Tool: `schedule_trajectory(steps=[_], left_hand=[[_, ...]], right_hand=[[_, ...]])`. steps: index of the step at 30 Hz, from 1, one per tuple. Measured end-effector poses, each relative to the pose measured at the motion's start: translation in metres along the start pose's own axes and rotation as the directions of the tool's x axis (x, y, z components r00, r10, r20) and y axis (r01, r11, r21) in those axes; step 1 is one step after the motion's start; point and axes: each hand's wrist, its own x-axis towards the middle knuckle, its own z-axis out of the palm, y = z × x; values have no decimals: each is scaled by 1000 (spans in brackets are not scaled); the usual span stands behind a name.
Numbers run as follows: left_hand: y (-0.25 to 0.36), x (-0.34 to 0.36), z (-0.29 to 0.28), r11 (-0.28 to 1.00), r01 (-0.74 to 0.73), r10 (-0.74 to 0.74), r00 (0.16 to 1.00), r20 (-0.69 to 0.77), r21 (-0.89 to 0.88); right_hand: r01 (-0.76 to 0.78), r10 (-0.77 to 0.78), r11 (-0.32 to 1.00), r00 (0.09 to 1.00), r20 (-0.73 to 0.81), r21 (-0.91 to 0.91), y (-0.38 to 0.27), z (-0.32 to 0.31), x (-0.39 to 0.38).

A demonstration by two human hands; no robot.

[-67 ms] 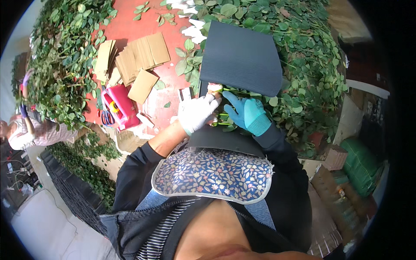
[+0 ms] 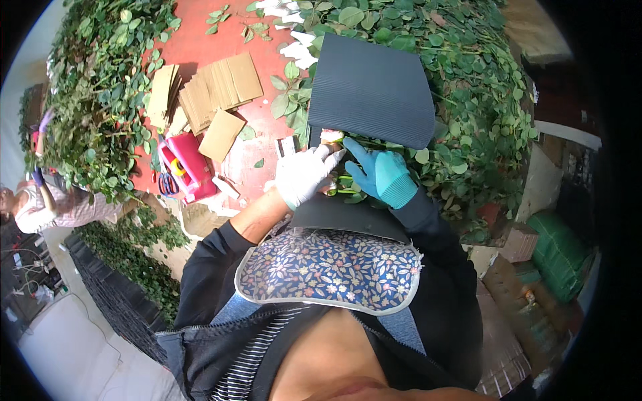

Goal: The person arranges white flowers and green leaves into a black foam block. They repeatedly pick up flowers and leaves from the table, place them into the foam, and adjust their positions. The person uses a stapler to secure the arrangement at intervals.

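My left hand [image 2: 302, 176], in a white glove, lies over the near side of a small bunch of roses, its fingers stretched toward the right and apart. A pale pink rose head [image 2: 331, 136] shows just beyond its fingertips. Across from it, my right hand [image 2: 378, 175] wears a teal glove; its fingers are spread over the green stems and leaves [image 2: 352, 194]. These flowers lie between a dark ribbed sheet [image 2: 374, 90] on the far side and a black flap [image 2: 348, 217] close to my body. The gloves partly hide the roses.
On the red table [image 2: 200, 30] are brown cardboard pieces [image 2: 221, 87], a pink plastic container [image 2: 189, 166] and scissors [image 2: 167, 182]. Leafy stems are heaped at right [image 2: 468, 127] and left [image 2: 93, 87]. A co-worker [image 2: 60, 200] stands at far left. A green sack [image 2: 558, 250] sits at right.
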Motion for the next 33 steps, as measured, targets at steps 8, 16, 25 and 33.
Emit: schedule_trajectory(steps=[8, 16, 25, 33], left_hand=[[-9, -5, 38, 997, -5, -3, 995, 97, 81], [-18, -6, 42, 997, 80, -79, 966, 245, 4], [-30, 4, 43, 968, 158, -85, 936, 341, -193], [-30, 8, 65, 959, 187, -121, 949, 290, -213]], right_hand=[[4, -4, 1000, 1000, -5, 4, 13, 25, 8], [120, 94, 956, 738, -669, 267, 16, -117, -18], [448, 112, -444, 887, -448, 776, 45, -103, -20], [411, -355, 834, 911, -213, 369, 18, -51, 11]])
